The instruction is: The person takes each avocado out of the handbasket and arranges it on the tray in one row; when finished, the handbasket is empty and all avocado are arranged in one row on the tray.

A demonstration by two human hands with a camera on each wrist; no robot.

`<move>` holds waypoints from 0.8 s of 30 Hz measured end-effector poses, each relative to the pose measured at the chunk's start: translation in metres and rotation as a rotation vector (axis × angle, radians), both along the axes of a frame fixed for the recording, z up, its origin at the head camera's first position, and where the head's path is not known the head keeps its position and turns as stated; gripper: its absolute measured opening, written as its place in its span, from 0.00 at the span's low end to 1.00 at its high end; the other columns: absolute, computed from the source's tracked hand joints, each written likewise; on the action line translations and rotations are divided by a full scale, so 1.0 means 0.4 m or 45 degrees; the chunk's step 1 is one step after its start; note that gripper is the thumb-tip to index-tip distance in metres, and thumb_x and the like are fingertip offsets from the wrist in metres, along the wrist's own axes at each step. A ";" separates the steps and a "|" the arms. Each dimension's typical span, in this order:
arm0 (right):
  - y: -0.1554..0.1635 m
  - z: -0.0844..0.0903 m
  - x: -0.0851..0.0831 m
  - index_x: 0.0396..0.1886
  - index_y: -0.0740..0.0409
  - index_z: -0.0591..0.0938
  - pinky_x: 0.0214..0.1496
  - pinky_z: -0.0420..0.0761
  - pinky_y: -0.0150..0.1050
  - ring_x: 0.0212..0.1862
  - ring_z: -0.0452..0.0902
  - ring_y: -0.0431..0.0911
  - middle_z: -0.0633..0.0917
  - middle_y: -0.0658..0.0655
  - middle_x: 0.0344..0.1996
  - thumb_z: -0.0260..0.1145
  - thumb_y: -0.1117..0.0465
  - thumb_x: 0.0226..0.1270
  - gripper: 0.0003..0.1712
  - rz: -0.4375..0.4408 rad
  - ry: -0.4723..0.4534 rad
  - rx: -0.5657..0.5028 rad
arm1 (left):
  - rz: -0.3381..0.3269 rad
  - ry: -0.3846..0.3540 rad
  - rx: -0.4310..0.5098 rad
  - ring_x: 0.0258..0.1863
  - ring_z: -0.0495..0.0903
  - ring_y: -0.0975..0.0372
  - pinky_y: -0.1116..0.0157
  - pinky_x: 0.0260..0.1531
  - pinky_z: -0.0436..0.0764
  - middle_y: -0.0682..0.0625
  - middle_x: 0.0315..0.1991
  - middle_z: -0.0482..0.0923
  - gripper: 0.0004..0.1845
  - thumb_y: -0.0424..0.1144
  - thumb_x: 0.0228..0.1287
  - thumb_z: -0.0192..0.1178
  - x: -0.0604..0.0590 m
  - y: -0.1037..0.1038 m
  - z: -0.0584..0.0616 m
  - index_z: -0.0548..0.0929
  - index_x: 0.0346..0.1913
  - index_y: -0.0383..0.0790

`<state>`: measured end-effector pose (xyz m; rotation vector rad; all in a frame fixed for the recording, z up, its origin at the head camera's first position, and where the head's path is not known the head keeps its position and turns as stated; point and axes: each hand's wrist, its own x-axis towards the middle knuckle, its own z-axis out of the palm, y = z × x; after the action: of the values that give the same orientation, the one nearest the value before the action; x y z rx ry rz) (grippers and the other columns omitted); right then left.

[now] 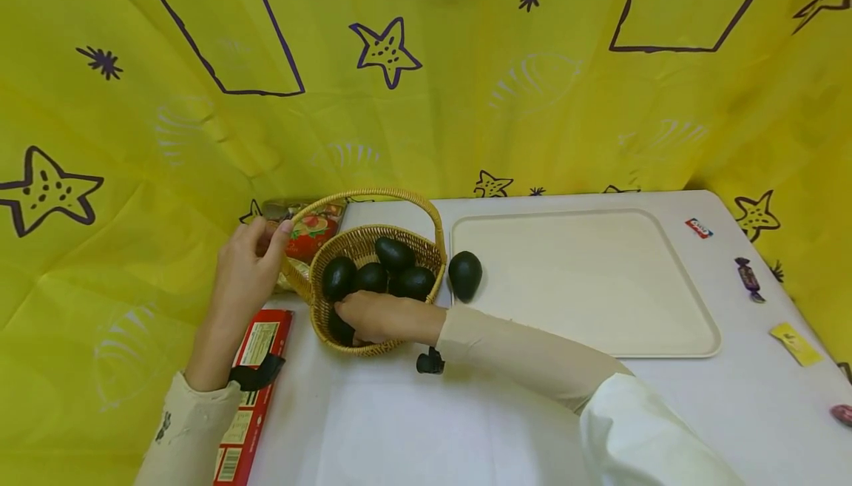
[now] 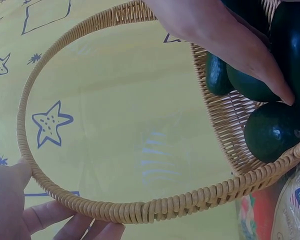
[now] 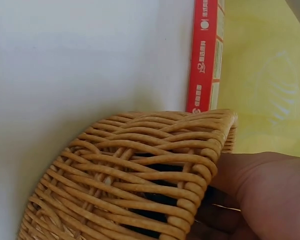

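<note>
A wicker basket (image 1: 376, 351) stands on the table with several dark green avocados (image 1: 394, 254) in it. Its arched handle (image 2: 135, 212) is held by my left hand (image 1: 249, 268), fingers and thumb on the left side of the arch. My right hand (image 1: 386, 317) reaches over the near rim into the basket and grips an avocado (image 1: 340, 329) at the front left, which it partly covers. Through the weave in the right wrist view, dark fruit shows beside the curled fingers. Another avocado (image 1: 465, 276) lies outside, between the basket and the cream tray (image 1: 579, 286).
Left of the basket lies a long red box (image 1: 249, 405), with red and clear food packets (image 1: 313, 231) behind it. Small wrapped sweets, one in purple (image 1: 749, 279), are spread along the right table edge. A yellow patterned cloth (image 1: 439, 131) hangs close behind the table.
</note>
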<state>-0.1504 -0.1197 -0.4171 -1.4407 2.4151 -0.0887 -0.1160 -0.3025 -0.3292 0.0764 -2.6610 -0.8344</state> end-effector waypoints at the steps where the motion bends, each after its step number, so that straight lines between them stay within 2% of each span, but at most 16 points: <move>1: 0.002 0.000 0.000 0.69 0.59 0.77 0.61 0.80 0.31 0.63 0.82 0.44 0.84 0.55 0.62 0.76 0.55 0.70 0.32 -0.001 -0.015 -0.013 | 0.000 0.003 0.000 0.35 0.68 0.53 0.55 0.36 0.66 0.42 0.35 0.71 0.25 0.58 0.83 0.50 0.000 0.000 0.000 0.77 0.38 0.37; 5: 0.015 0.003 -0.002 0.74 0.61 0.74 0.64 0.78 0.31 0.67 0.79 0.44 0.81 0.56 0.67 0.75 0.56 0.71 0.36 -0.025 -0.108 -0.090 | 0.001 0.013 0.000 0.35 0.68 0.53 0.56 0.36 0.65 0.42 0.34 0.71 0.25 0.57 0.84 0.50 0.001 0.000 -0.002 0.76 0.37 0.37; 11: 0.052 0.021 -0.016 0.80 0.64 0.65 0.74 0.71 0.34 0.77 0.68 0.47 0.72 0.59 0.77 0.73 0.55 0.73 0.43 -0.107 -0.253 -0.209 | 0.000 0.007 0.004 0.35 0.69 0.53 0.56 0.36 0.66 0.42 0.34 0.71 0.26 0.58 0.83 0.50 0.002 0.005 0.000 0.78 0.39 0.37; 17: 0.118 0.044 -0.029 0.82 0.65 0.60 0.78 0.66 0.40 0.81 0.62 0.51 0.66 0.62 0.80 0.71 0.53 0.75 0.46 -0.190 -0.343 -0.366 | 0.005 -0.006 0.016 0.35 0.69 0.53 0.56 0.36 0.67 0.42 0.36 0.71 0.25 0.58 0.83 0.50 0.002 0.003 -0.001 0.77 0.39 0.37; 24: 0.205 0.068 -0.038 0.83 0.64 0.60 0.77 0.68 0.44 0.81 0.62 0.53 0.65 0.62 0.81 0.72 0.53 0.74 0.47 -0.279 -0.384 -0.588 | 0.010 -0.006 0.006 0.36 0.69 0.53 0.56 0.36 0.66 0.42 0.36 0.72 0.26 0.59 0.83 0.49 0.002 0.002 0.000 0.78 0.39 0.37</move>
<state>-0.1658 -0.0379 -0.3901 -1.2095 2.3754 -0.8979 -0.1153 -0.3016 -0.3293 0.0899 -2.6618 -0.8394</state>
